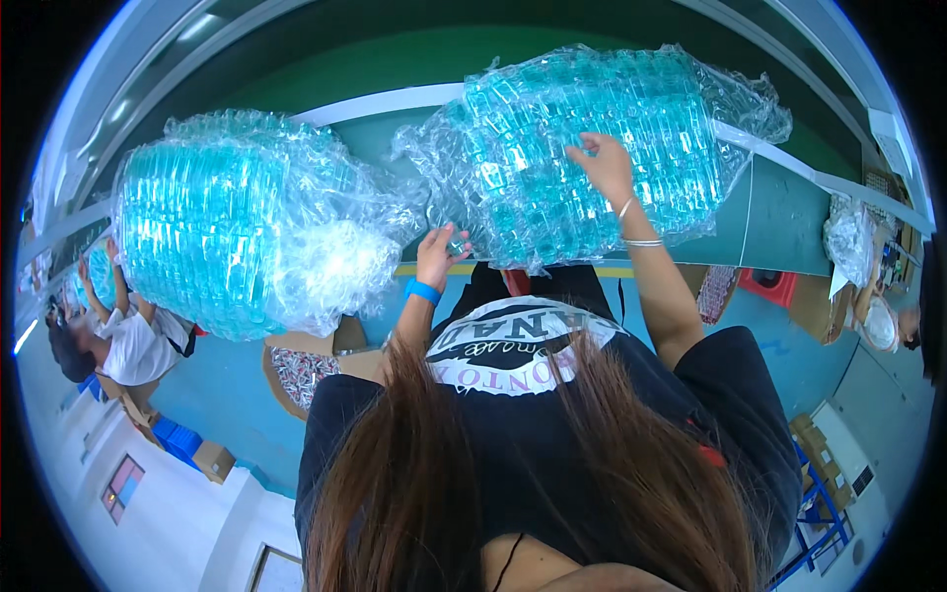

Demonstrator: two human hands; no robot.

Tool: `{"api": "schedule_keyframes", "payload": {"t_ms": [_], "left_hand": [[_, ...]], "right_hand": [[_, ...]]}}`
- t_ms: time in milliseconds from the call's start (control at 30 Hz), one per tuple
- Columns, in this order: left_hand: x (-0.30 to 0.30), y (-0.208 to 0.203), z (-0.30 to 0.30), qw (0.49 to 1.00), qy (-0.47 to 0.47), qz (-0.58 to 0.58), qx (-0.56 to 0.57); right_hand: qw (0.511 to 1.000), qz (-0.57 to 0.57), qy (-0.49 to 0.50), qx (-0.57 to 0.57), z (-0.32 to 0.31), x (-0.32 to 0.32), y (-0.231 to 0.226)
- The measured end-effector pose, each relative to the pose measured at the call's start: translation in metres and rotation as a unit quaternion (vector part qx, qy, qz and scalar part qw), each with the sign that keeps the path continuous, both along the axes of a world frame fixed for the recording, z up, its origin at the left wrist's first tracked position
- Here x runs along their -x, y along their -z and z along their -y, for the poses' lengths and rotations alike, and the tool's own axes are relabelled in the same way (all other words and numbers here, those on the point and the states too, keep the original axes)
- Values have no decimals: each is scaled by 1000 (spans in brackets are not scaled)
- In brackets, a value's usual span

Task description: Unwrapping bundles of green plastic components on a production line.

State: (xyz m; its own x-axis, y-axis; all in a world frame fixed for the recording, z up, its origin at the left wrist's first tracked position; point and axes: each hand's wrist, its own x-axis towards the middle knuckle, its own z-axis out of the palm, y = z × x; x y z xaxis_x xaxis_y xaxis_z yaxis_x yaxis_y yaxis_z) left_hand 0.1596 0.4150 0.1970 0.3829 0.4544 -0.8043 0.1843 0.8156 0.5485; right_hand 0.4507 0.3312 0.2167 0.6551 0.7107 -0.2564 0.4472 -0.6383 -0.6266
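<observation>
A large clear plastic bag [592, 148] packed with rows of teal, see-through plastic pieces lies on the green table in front of me. Over its top my right hand [604, 168] is held with fingers apart and nothing between them. My left hand [440, 255], wearing a blue wristband, is at the loose film on the bag's left end. Its fingers are loosely curled and apart, close to the clear film; whether they touch it is hard to see. A second full bag [202, 232] of teal pieces lies to the left, its crumpled film [340, 271] facing me.
Below the table are a carton [301, 375] of small wrapped pieces at left and a red bin [767, 286] at right. A co-worker in white [143, 345] works at far left; another person [878, 321] is at far right. Blue crates [178, 441] stand behind at left.
</observation>
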Motion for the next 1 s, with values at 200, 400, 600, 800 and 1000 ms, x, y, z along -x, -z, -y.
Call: {"api": "schedule_keyframes", "payload": {"t_ms": [200,400,600,800,1000], "left_hand": [[-1,3,-1,1000,2,-5,3],[-2,2,0,1000,5,-8,-3],[-2,4,-2,1000,6,-10,7],[0,5,-1,1000,11,0,4],[0,0,-3,1000,14,1,-4]], "right_hand": [[997,67,35,19,-16,29,8],[979,202,-6,-28,-11,34,25],[979,201,20,-11,-17,33,13],[989,127,71,20,-20,27,7],[979,144,-22,-143,-22,45,8]]}}
